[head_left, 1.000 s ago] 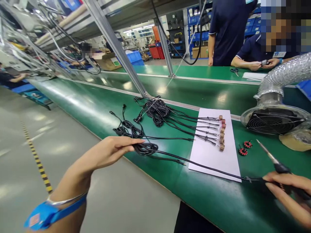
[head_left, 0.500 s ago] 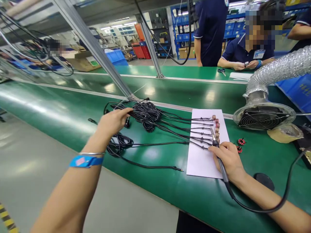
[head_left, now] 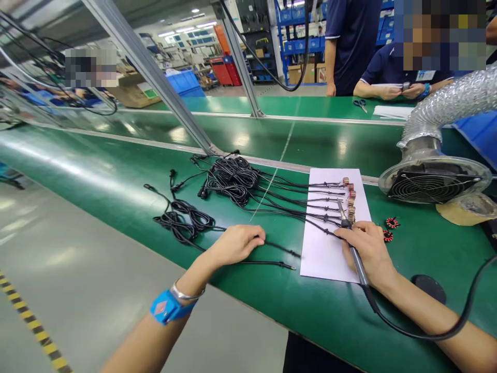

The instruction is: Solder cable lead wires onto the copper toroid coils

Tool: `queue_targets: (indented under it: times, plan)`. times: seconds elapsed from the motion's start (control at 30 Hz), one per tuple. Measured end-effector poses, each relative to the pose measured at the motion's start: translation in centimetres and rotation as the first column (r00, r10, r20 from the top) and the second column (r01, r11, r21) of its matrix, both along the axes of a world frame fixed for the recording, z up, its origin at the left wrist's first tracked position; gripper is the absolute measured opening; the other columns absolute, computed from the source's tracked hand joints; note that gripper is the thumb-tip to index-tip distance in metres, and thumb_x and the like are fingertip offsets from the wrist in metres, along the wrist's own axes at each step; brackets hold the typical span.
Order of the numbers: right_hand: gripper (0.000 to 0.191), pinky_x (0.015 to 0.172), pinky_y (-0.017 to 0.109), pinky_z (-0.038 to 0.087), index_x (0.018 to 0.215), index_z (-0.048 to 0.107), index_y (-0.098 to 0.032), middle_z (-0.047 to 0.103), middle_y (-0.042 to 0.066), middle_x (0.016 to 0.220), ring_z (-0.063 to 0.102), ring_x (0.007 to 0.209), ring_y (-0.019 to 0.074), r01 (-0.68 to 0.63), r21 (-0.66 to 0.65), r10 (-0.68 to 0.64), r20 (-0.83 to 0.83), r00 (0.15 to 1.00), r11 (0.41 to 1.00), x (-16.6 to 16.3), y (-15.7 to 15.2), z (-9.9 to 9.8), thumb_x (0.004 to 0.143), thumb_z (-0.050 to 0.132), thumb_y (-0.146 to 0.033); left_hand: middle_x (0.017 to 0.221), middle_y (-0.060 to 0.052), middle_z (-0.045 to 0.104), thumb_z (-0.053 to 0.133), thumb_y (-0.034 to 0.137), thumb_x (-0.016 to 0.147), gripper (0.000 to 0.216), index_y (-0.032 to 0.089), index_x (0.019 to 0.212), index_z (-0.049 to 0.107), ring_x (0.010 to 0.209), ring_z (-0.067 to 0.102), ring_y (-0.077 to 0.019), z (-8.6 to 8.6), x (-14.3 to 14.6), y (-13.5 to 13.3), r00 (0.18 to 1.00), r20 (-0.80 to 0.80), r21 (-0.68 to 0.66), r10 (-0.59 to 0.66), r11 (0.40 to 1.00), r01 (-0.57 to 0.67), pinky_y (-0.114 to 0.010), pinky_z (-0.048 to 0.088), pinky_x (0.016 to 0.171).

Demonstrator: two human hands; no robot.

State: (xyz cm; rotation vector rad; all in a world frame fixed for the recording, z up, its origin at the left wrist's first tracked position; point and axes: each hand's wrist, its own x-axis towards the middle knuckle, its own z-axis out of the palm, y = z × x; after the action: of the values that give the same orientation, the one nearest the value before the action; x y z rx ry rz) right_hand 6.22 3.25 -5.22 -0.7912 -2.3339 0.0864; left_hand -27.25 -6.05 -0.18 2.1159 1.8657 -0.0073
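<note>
My left hand (head_left: pixel 243 242) is closed on a black cable (head_left: pixel 280 248) whose end reaches the edge of a white sheet (head_left: pixel 330 259). Just below it, a second black cable (head_left: pixel 264 263) lies with its stripped tip on the green bench. My right hand (head_left: pixel 367 248) grips a soldering iron (head_left: pixel 356 261), its metal tip pointing up and left over the sheet. Several cable ends (head_left: pixel 326 200) cross the sheet beside a row of copper-wound coils (head_left: pixel 351 197). Their bundled lengths (head_left: pixel 233 178) lie farther left, with a looser coil of cable (head_left: pixel 182 220) nearer me.
Two red-and-black rings (head_left: pixel 392 223) lie right of the sheet. A fume extractor fan (head_left: pixel 433 186) with a silver duct (head_left: pixel 450 111) stands behind them, near a round black disc (head_left: pixel 429 289). A metal post (head_left: pixel 166 88) rises at the bench's back rail. Co-workers sit and stand beyond.
My left hand has moved right and toward me, from the large cable bundle to a single cable, whose end now lies lower. My right hand keeps the soldering iron over the sheet.
</note>
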Motion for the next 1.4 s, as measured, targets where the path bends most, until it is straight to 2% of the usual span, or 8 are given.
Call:
queue_targets:
  times: [0.23,0.37,0.53,0.73,0.87,1.0,1.17,1.4]
  plan:
    - [0.036,0.082,0.039,0.033,0.109,0.062,-0.023,0.065,0.003,0.079,0.049,0.098,0.0257,0.001,-0.025,-0.002,-0.026,1.000,1.000,-0.1,-0.1,0.1,0.080,0.055,-0.003,0.077,0.000,0.066,0.039,0.028,0.096,0.024,0.020,0.088,0.061,0.064,0.056,-0.0128,0.1,0.7,-3.9,0.986,0.164,-0.056,-0.037,0.997,0.046,-0.023,0.039,0.063]
    - [0.032,0.078,0.039,0.034,0.110,0.062,-0.021,0.065,0.004,0.081,0.050,0.098,0.0271,-0.003,-0.032,0.002,-0.047,0.999,0.999,-0.2,-0.5,1.0,0.082,0.058,-0.007,0.067,0.002,0.058,0.047,0.032,0.092,0.021,0.021,0.102,0.060,0.056,0.049,-0.0131,0.1,1.7,-3.7,0.988,0.152,-0.026,-0.012,1.000,0.016,-0.023,0.037,0.057]
    - [0.025,0.083,0.041,0.043,0.107,0.063,-0.023,0.069,0.004,0.089,0.058,0.093,0.0240,0.014,0.012,-0.011,-0.191,0.981,1.000,3.2,-2.3,2.7,0.087,0.058,-0.011,0.063,0.003,0.054,0.039,0.031,0.095,0.025,0.020,0.095,0.061,0.052,0.043,-0.0114,0.9,4.1,-2.8,0.970,0.242,0.110,-0.015,0.994,-0.012,-0.023,0.037,0.054]
    - [0.017,0.069,0.030,0.055,0.111,0.057,-0.022,0.073,0.004,0.087,0.070,0.074,0.0169,0.370,-0.211,-0.422,-0.333,0.843,0.905,10.1,-3.4,2.0,0.094,0.053,-0.021,0.055,0.004,0.054,0.036,0.031,0.095,0.030,0.021,0.105,0.063,0.050,0.052,-0.0134,3.2,12.7,-0.5,0.926,0.360,0.112,-0.113,0.991,0.077,-0.025,0.041,0.054]
    - [0.024,0.067,0.032,0.057,0.100,0.048,-0.022,0.072,0.006,0.091,0.072,0.078,0.0205,0.413,-0.384,-0.496,-0.146,0.856,0.826,10.2,-1.9,1.4,0.085,0.061,-0.036,0.085,-0.009,0.072,0.040,0.024,0.090,0.039,0.017,0.124,0.056,0.074,0.069,-0.0253,4.5,19.4,2.8,0.958,0.186,0.049,-0.218,0.976,0.213,-0.035,0.051,0.066]
    - [0.029,0.068,0.035,0.055,0.096,0.046,-0.023,0.069,0.004,0.087,0.070,0.077,0.0228,0.408,-0.393,-0.459,-0.042,0.887,0.824,8.6,-0.3,1.3,0.076,0.064,-0.032,0.085,-0.019,0.072,0.040,0.017,0.085,0.034,0.009,0.110,0.060,0.080,0.071,-0.0346,4.6,24.1,6.3,0.967,-0.040,0.027,-0.253,0.967,0.254,-0.043,0.054,0.067]
    - [0.026,0.064,0.032,0.050,0.095,0.045,-0.022,0.065,0.004,0.085,0.065,0.073,0.0212,0.386,-0.393,-0.420,-0.001,0.908,0.835,7.9,0.6,1.3,0.074,0.060,-0.026,0.086,-0.022,0.071,0.040,0.020,0.086,0.031,0.007,0.097,0.065,0.084,0.071,-0.0366,3.8,25.8,8.3,0.966,-0.081,0.007,-0.247,0.969,0.248,-0.045,0.055,0.070]
    - [0.024,0.064,0.029,0.046,0.092,0.045,-0.023,0.059,0.001,0.079,0.058,0.075,0.0207,0.309,-0.372,-0.330,0.009,0.944,0.875,9.1,-0.6,1.6,0.073,0.060,-0.023,0.085,-0.016,0.073,0.040,0.018,0.084,0.033,0.014,0.106,0.064,0.078,0.071,-0.0348,3.5,26.4,7.3,0.957,-0.064,-0.029,-0.282,0.959,0.281,-0.045,0.055,0.067]
